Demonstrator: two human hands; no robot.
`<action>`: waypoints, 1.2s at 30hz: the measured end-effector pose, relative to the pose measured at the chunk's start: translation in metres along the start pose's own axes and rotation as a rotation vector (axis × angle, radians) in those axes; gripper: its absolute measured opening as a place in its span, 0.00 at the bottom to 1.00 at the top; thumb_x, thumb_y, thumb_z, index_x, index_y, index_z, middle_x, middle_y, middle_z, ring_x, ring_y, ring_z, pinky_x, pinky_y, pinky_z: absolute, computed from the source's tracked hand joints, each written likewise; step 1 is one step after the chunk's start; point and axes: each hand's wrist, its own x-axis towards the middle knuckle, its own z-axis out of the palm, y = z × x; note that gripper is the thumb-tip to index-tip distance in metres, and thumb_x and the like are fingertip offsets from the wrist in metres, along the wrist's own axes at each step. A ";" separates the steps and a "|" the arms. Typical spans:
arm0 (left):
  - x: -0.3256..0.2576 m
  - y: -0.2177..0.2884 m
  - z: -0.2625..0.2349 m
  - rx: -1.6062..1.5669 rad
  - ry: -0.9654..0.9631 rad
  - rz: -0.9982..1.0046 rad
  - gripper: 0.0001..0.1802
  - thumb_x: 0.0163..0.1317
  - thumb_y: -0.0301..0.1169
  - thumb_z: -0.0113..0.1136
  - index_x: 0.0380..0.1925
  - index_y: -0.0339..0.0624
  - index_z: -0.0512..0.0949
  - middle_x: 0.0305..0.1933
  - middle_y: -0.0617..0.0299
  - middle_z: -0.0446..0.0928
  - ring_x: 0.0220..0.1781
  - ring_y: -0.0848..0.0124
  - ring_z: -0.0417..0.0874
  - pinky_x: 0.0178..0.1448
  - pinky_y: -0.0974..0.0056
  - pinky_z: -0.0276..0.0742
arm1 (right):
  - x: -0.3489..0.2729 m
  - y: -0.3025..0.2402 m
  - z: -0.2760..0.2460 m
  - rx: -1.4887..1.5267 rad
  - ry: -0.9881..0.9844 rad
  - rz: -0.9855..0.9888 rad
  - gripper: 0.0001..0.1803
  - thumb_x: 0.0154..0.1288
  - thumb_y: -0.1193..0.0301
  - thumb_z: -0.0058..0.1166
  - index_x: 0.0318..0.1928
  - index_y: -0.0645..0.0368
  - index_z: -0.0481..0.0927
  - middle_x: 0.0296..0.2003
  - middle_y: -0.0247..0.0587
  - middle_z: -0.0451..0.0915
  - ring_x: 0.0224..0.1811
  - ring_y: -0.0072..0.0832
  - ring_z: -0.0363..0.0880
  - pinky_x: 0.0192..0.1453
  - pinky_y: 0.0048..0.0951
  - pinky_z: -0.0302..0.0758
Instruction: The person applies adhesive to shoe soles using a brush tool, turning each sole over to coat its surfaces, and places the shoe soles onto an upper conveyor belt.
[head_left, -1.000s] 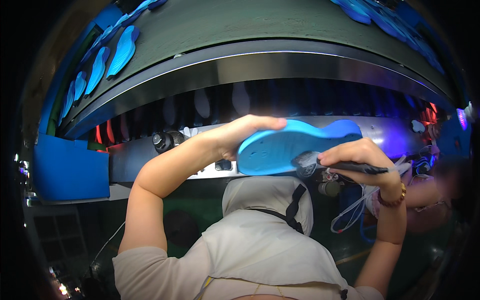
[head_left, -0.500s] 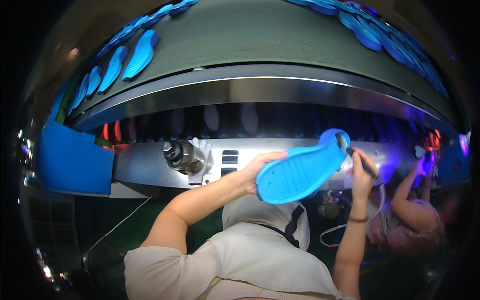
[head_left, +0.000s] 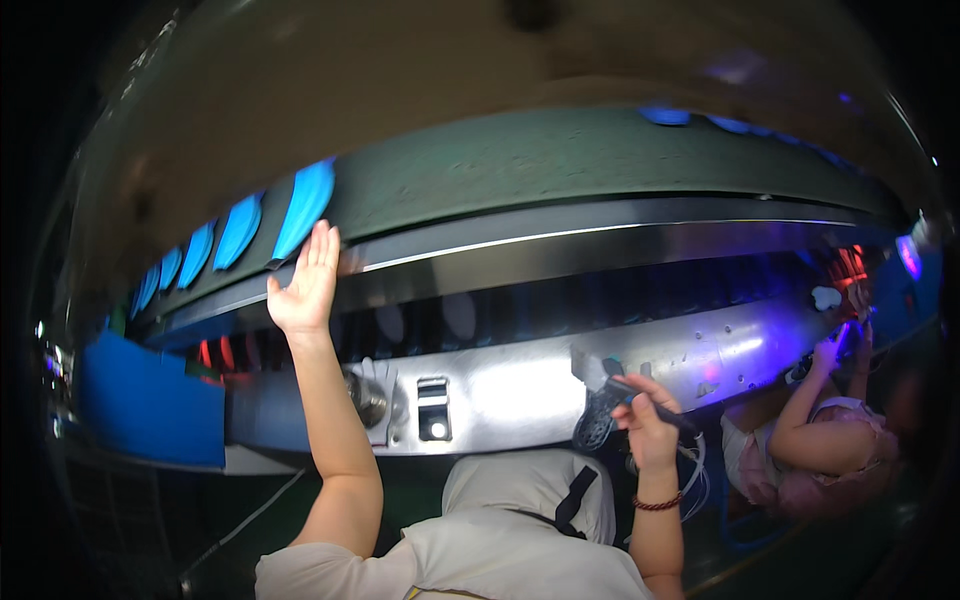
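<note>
My left hand reaches up over the metal edge of the green belt, palm showing and fingers stretched out, with nothing held. Its fingertips are beside the lower end of a blue shoe sole on the belt; whether they touch it I cannot tell. My right hand is closed round a dark pen-shaped tool with a pale cable running off it. Just left of that hand, a dark openwork piece lies at the bench's near edge, its kind unclear.
More blue soles line the belt at left. Beyond the metal bench runs a dark slot with red glow at both ends. A bottle and a pale glove are behind my left forearm. Another person works at right.
The blue sole has left my left hand, which has moved up and left to the belt and opened. My right hand, still with the tool, has moved left and lower. The view has tilted.
</note>
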 end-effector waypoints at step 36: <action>-0.149 -0.034 -0.115 0.363 -0.333 -0.947 0.55 0.44 0.67 0.50 0.61 0.35 0.51 0.58 0.42 0.61 0.57 0.48 0.66 0.60 0.45 0.62 | -0.004 -0.022 0.060 -0.032 -0.304 0.002 0.12 0.49 0.82 0.52 0.38 0.71 0.76 0.36 0.54 0.78 0.38 0.30 0.78 0.47 0.27 0.73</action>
